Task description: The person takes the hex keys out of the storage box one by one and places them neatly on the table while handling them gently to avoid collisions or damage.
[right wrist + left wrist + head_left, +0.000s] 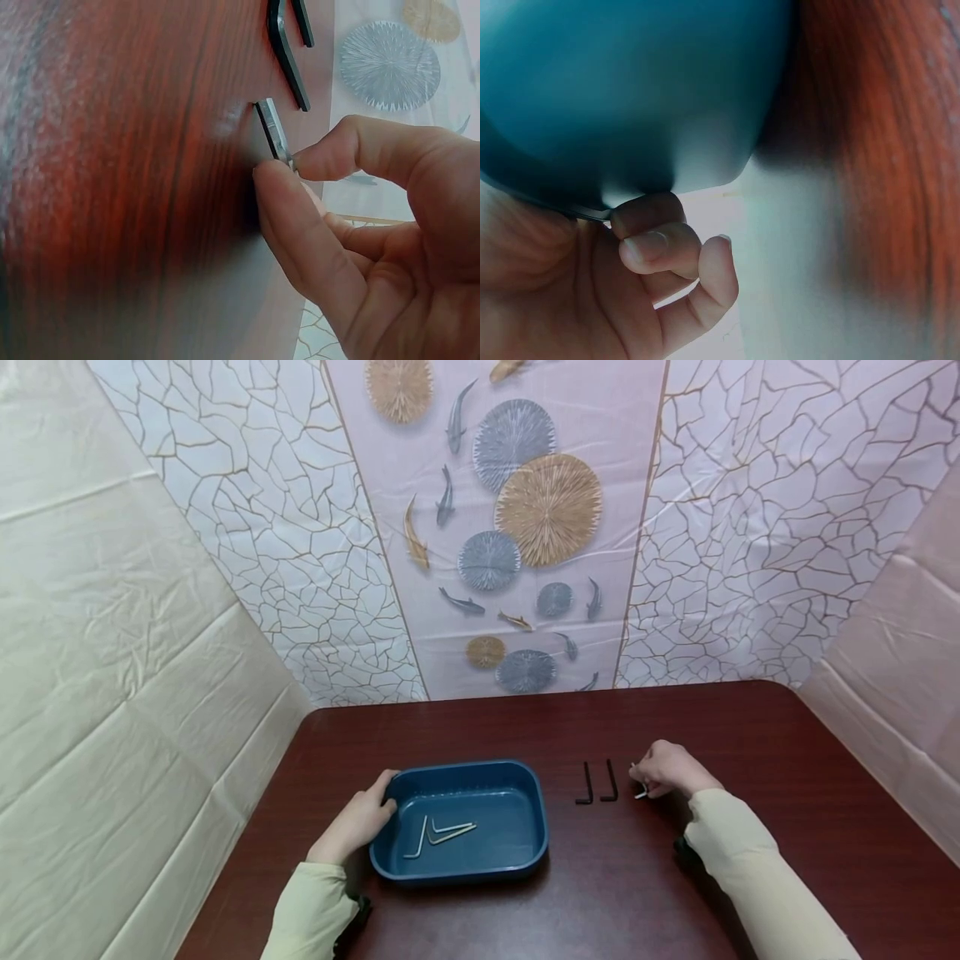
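My left hand (358, 820) grips the left rim of a blue tray (498, 847), thumb on one side of the wall and curled fingers on the other. Inside the tray lie three silver hex keys (453, 836), close together left of its middle. To the right, my right hand (667, 767) pinches a silver hex key (273, 129) between thumb and fingers, low over the table. One end of that key sticks out of the grip; the fingers hide part of it. Two black hex keys (588, 785) lie side by side between the tray and my right hand.
All this is on a dark red-brown wooden table (600, 893). A patterned cloth (480, 610) with fish and round motifs hangs behind its far edge. Pale cloth walls (150, 693) stand at left and right.
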### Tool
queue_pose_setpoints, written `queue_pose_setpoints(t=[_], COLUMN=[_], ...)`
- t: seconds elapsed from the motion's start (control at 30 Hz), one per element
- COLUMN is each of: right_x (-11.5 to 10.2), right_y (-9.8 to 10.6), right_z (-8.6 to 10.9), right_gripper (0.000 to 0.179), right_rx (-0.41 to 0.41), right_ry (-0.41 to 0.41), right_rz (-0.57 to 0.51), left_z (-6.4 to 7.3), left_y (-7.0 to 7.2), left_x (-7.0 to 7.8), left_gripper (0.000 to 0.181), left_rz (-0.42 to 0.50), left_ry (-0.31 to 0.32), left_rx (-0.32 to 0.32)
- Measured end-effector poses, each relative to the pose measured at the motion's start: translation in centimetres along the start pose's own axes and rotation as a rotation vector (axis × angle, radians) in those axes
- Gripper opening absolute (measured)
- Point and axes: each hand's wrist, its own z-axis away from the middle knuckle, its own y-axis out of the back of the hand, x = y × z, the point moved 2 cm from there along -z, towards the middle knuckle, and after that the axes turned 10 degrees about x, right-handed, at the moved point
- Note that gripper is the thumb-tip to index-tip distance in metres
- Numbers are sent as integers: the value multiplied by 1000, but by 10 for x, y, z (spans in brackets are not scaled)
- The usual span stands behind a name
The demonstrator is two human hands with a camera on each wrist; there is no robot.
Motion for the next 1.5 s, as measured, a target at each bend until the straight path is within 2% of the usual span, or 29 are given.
queue_pose_setpoints(t=[0.3, 0.63, 0.93, 1.03, 1.27, 1.5], right_x=[1, 2, 3, 4, 8, 5], right_y=[-1, -4, -5, -2, 2, 7], right_z=[1, 1, 2, 3, 6, 10], right_gripper=[23, 33, 20, 17, 27, 33], right_rx=[4, 5, 24, 21, 4, 38], right_ry=[-6, -15, -21, 1, 3, 20], right_rz=[-17, 3, -37, -58, -118, -154], left_z=[1, 2, 0, -1, 0, 1], left_y=[0, -2, 0, 0, 0, 0], left_x=[-1, -3, -3, -2, -1, -1], left_gripper=[48, 48, 47, 47, 48, 48], left_rz=[14, 7, 9, 7, 14, 16], left_ry=[6, 14, 1, 0, -3, 10], left_rx=[0, -5, 5, 6, -2, 0])
